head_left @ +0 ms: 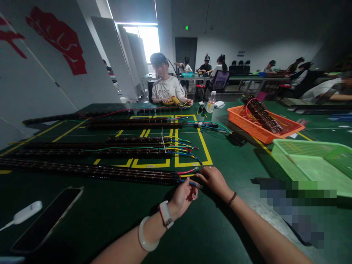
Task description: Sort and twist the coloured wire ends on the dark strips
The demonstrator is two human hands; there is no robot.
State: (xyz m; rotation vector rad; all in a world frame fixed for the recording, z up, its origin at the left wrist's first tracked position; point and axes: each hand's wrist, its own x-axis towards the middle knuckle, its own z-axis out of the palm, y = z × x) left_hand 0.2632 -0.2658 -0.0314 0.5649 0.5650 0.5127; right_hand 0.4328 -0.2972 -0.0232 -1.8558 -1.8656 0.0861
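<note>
A phone (48, 220) lies on the green table (121, 212) at the near left, with a white corded device (27, 212) beside it. The left wrist wears a pale bangle (143, 234) and a watch (165, 214); a dark beaded bracelet (232, 198) circles the right.

The left hand (183, 196) is narrow, its fingers curled and its thumb across a blue wire (193, 184), which it holds near the ring terminal (200, 186); the terminal sticks out past the fingers, towards the right hand (216, 180). That hand comes in from the other side, its fingertips drawn close together at the tip of a yellow wire (187, 175); whether they grip it I cannot tell. A red wire (187, 171) lies just beyond the yellow one. All three come out of the right end of the nearest dark bundle (110, 174), which stretches away to the left, just past the left hand.

Farther off, more dark bundles (123, 151) lie roughly parallel across yellow tape lines (151, 165). To the right sit a light green basket (324, 168) and, beyond it, an orange basket (261, 130) holding another bundle (261, 113). Near the far edge stands a bottle (211, 102), and across the table a co-worker (167, 86) sits with a yellow tool (174, 100).
</note>
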